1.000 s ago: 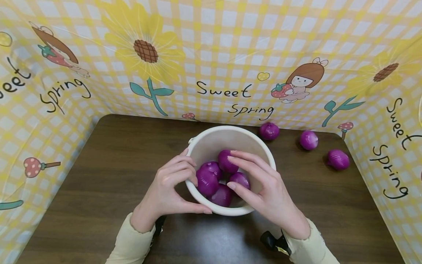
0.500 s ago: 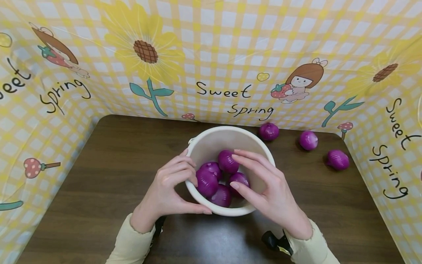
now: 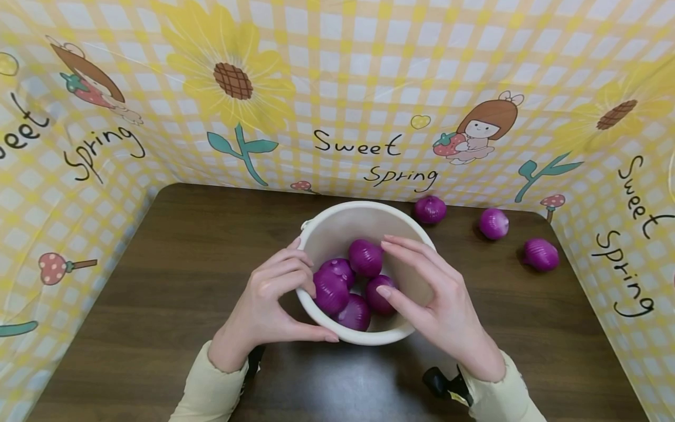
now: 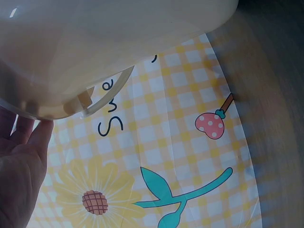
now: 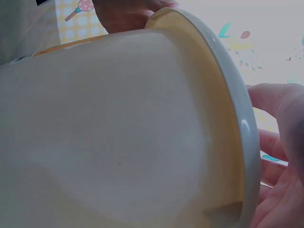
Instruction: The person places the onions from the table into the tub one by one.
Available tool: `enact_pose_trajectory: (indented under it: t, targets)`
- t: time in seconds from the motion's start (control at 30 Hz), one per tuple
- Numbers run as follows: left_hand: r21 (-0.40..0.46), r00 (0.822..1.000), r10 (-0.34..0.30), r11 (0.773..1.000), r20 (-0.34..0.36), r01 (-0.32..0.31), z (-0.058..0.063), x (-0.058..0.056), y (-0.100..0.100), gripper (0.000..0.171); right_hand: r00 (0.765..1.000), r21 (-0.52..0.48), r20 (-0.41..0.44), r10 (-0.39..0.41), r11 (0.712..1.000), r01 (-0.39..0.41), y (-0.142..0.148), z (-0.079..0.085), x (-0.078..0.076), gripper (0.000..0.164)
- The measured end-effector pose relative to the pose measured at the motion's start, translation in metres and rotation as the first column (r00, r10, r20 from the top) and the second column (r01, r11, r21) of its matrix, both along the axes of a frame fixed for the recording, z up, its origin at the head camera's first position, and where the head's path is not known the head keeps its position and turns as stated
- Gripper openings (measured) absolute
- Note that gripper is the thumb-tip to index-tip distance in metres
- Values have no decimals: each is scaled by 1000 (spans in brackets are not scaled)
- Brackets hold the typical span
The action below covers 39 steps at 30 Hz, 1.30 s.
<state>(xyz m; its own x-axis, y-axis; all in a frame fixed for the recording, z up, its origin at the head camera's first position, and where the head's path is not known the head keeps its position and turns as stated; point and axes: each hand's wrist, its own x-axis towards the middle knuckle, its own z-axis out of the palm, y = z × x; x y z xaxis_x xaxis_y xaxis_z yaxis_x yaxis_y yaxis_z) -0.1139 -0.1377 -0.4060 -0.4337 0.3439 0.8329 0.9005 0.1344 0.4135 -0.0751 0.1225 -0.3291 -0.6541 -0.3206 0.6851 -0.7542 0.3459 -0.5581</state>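
A cream plastic bucket [image 3: 369,338] stands mid-table with several shiny purple onions [image 3: 365,258] inside. My left hand [image 3: 271,296] grips its rim on the left, thumb along the near side and fingers at the wall. Over the right part of the opening, my right hand [image 3: 445,302] reaches across the rim, thumb and fingers spread apart with nothing between them. Its thumb tip overlaps the lower right onion [image 3: 377,296] in the head view. The right wrist view shows the bucket's outer wall [image 5: 109,123] and the right hand's fingers [image 5: 268,142] beyond the rim.
Three more purple onions, a back one [image 3: 430,210], a middle one [image 3: 494,224] and a right one [image 3: 541,255], lie on the dark wooden table [image 3: 174,264]. A yellow checked cloth [image 3: 337,76] walls the back and sides. The left wrist view shows the bucket's handle [image 4: 111,97].
My right hand has drawn slightly right, its fingertips parting from the upper onion. The lower right onion shows more now. My left hand and the bucket have stayed put.
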Motion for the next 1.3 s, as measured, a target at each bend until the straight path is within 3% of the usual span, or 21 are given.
enact_pose_trajectory:
  t: [0.5, 0.77, 1.3]
  targets:
    - [3, 1000, -1, 1000, 9, 1, 1, 0, 1, 58, 997, 4, 7, -77, 997, 77, 14, -1, -1, 50]
    - [8, 1000, -4, 1000, 9, 4, 1, 0, 1, 58, 993, -1, 40, -116, 993, 116, 21, -1, 0, 43]
    - [5, 1000, -2, 1000, 11, 2, 0, 1, 0, 58, 975, 6, 86, -204, 979, 205, 34, 1, 2, 55]
